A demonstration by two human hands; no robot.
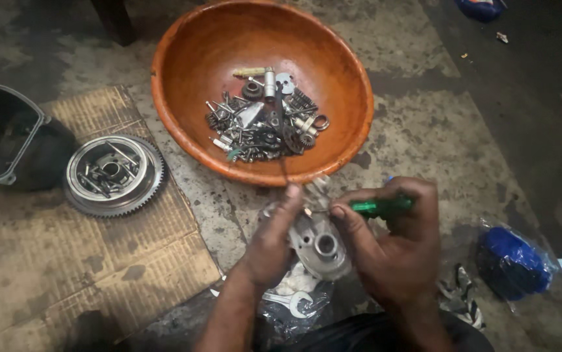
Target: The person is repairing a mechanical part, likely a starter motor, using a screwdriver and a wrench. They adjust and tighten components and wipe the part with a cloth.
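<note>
Clamping my right hand (pixel 395 251) on a green-handled tool (pixel 380 206), my left hand (pixel 273 242) pinching a grey metal part (pixel 320 244), I'm facing an orange bowl (pixel 189 58) of bolts (pixel 264 124) on the concrete floor (pixel 424 130).

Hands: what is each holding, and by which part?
Right hand grips a green-handled tool by its handle. Left hand steadies a round metal part at its upper edge.

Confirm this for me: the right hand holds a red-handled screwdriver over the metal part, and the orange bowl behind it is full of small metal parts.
Not quite. The handle of the screwdriver is green, not red, as the head view shows. The rest stands: the right hand holds it over the metal part, which the left hand steadies, and the orange bowl behind holds small metal parts.
</note>
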